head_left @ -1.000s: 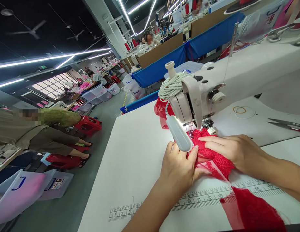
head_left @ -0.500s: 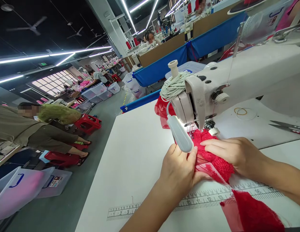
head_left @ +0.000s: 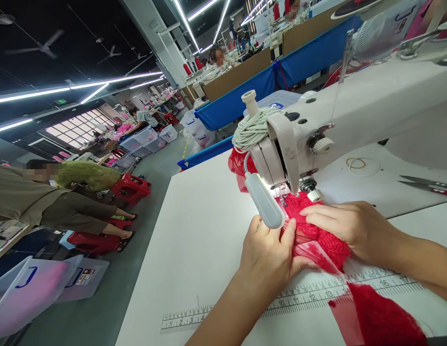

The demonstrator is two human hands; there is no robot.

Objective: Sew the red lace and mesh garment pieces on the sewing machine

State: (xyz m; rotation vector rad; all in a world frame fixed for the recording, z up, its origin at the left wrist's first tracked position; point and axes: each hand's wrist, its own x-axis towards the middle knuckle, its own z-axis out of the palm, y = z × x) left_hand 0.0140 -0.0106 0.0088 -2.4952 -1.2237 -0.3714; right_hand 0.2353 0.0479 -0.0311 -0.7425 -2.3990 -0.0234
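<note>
Red lace fabric [head_left: 326, 245] with sheer mesh lies under the presser foot [head_left: 283, 201] of a white sewing machine [head_left: 356, 115]. At its near left edge, my left hand [head_left: 268, 250] is closed on the fabric, thumb on top, with some fingers hidden behind the grey lamp [head_left: 264, 201]. My right hand [head_left: 347, 228] presses on the lace from the right, fingers bent and together, pointing at the needle area. The fabric's loose red tail [head_left: 383, 312] hangs toward the table's front edge. More red cloth [head_left: 239, 166] shows behind the machine head.
Scissors [head_left: 427, 184] and a thin elastic loop [head_left: 363, 166] lie on the machine bed at right. A printed ruler [head_left: 183, 320] runs along the white table [head_left: 194, 230]. Coiled cord [head_left: 254, 129] wraps the machine head. Plastic bins [head_left: 82, 278] and people sit beyond the left aisle.
The camera view has shifted slightly, so the machine appears a little further left. Both hands stay on the red lace fabric in nearly the same pose.
</note>
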